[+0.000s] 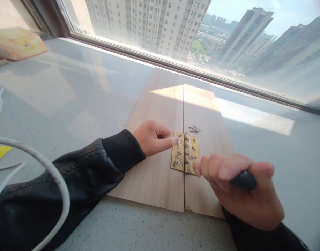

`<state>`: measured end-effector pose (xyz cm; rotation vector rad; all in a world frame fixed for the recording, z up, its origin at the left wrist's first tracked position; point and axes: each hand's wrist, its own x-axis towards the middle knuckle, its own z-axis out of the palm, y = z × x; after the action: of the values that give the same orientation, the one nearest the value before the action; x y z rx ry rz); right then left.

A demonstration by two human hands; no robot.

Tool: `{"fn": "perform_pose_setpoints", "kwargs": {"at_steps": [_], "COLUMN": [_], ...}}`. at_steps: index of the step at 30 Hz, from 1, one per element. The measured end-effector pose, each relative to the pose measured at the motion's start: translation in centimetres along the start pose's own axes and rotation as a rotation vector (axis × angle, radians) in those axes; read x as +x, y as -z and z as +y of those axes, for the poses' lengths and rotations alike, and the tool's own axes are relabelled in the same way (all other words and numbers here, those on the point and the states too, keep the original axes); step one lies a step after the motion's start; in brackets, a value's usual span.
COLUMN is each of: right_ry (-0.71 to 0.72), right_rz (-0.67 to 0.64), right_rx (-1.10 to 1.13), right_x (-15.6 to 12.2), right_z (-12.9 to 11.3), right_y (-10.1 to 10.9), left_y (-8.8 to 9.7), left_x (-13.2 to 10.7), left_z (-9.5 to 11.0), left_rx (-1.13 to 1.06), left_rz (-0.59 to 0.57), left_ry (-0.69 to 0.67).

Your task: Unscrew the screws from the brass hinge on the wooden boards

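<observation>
Hinge (pixel 186 150) may shift if the left hand (pixel 155 138), curled with its hold unclear, slips while the right hand (pixel 247 203) clenches a handle (pixel 244 180).

I have the hinge (pixel 186 149) between the left hand (pixel 155 139) and the right hand (pixel 242 199), across the seam (pixel 184 195) of two wooden boards (pixel 160 111) on the countertop (pixel 280 164). Loose fasteners (pixel 194 130) lie just beyond it, ahead of the right hand, inside which my feed shows a tool handle (pixel 244 180). A window (pixel 191 42) stands beyond both hands; a cable (pixel 50 171) loops left of the left hand.
</observation>
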<state>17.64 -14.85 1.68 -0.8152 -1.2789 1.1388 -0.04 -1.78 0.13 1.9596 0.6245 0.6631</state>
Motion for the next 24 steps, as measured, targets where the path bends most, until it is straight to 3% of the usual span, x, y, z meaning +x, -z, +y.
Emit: {"fn": "perform_pose_setpoints", "kwargs": {"at_steps": [6, 12, 15, 20, 24], "right_ry": [0.061, 0.098, 0.083, -0.028, -0.119], "right_rz": [-0.086, 0.055, 0.058, -0.083, -0.069], "right_rx": [-0.151, -0.118, -0.084, 0.009, 0.051], "right_x": [-0.6, -0.7, -0.4, 0.2, 0.1], "right_z": [0.0, 0.1, 0.0, -0.7, -1.4], "right_y": [1.1, 0.7, 0.3, 0.1, 0.3], "left_y": [0.0, -0.1, -0.1, -0.1, -0.1], "left_x": [0.0, 0.0, 0.0, -0.1, 0.0], "left_z": [0.0, -0.1, -0.1, -0.1, -0.1], "left_rx": [-0.005, -0.008, -0.009, -0.004, -0.015], "left_rz": [-0.003, 0.004, 0.004, 0.01, 0.016], "left_ry": [-0.003, -0.017, -0.008, -0.012, -0.008]}}
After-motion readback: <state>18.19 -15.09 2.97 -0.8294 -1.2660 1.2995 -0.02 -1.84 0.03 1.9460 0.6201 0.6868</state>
